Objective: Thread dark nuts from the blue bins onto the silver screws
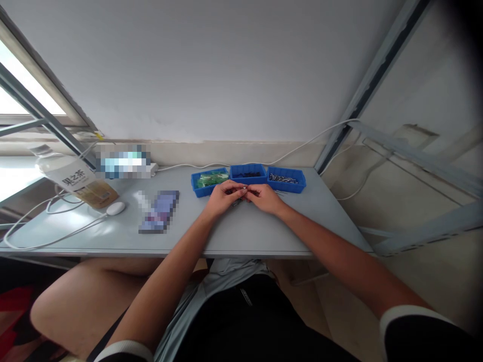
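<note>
Hands (245,195) pinching small part (245,188), axis unclear

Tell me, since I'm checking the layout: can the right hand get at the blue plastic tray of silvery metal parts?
Probably yes: the right hand lies just before that tray, nothing between.

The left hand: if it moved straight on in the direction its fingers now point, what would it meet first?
The left hand points right, toward the right hand; their fingertips almost meet around a small metal piece. That piece, then the right hand's fingers, would probably come first. Whether they already touch is unclear.
</note>
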### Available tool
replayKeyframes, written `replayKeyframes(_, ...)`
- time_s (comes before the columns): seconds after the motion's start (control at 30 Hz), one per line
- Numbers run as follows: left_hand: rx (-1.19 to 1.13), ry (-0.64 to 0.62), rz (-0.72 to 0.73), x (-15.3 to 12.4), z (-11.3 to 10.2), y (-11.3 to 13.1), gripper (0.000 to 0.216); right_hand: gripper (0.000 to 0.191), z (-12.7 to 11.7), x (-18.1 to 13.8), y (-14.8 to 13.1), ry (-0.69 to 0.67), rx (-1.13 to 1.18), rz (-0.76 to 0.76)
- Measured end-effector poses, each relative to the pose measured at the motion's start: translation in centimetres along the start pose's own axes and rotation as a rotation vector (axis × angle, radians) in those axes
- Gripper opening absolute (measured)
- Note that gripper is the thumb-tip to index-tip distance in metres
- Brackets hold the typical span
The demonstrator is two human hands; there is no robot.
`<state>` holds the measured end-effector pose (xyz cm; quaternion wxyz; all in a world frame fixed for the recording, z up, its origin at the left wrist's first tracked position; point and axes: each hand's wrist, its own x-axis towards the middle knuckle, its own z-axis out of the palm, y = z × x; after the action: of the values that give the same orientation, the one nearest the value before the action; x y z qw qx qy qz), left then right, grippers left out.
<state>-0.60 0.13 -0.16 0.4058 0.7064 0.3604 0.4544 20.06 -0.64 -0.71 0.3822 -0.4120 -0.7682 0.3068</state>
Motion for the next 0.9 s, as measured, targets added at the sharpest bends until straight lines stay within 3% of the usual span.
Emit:
replayKeyframes(0.23,-0.004,0.003,0.028,0.0,0.0,0.1,0.030,0.027,0.1,0.2,0.4,0.015,0.109,0.010)
replayKeyframes(0.6,0.041,0.067,-0.032,0.0,0.0,0.0,0.037,0.041,-0.1,-0.2,-0.5,-0.054,0.022,0.065)
replayKeyframes(0.9,-0.039,0.010,-0.015,-0.1,0.1,-0.1,0.034,0.031,-0.1,-0.2,-0.7,-0.031,0.031,0.051)
